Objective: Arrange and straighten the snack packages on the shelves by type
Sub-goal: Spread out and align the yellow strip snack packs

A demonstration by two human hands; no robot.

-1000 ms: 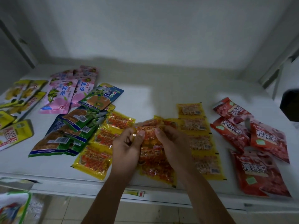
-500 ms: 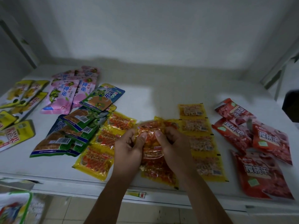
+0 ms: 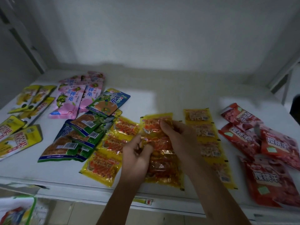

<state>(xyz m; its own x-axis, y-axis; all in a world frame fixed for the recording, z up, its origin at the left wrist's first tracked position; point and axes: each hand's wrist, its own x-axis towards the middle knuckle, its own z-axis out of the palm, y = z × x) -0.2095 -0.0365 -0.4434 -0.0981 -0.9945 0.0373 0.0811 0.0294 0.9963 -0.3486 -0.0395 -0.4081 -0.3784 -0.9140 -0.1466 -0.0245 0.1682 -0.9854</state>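
Over the last second we see the hands separate on the middle column of yellow-and-orange snack packets (image 3: 162,153). The right hand (image 3: 178,135) has slid up and now holds the top packet (image 3: 156,123) near the back of the column, its fingers (image 3: 164,127) curled over the packet's near edge. The left hand (image 3: 138,157) has dropped lower, its fingers (image 3: 144,147) pinching crinkled wrapper at the column's left side. The top packet now shows almost whole and lies slightly askew, so we judge the column is being pulled out straight, packet by packet, and is not yet even.

This column lies on the white shelf (image 3: 178,98), near its front edge, between 2 columns of similar yellow packets: the left column (image 3: 112,150) is fanned crookedly, the right column (image 3: 209,143) is fairly straight and partly under the right forearm.

Further left, green-and-blue packets (image 3: 76,140) overlap in a loose heap that touches the left yellow column; that crowding may hinder squaring it. Pink packets (image 3: 73,98) and yellow packets (image 3: 17,127) lie beyond. Red packets (image 3: 267,153) sit well apart on the right, overlapping each other.
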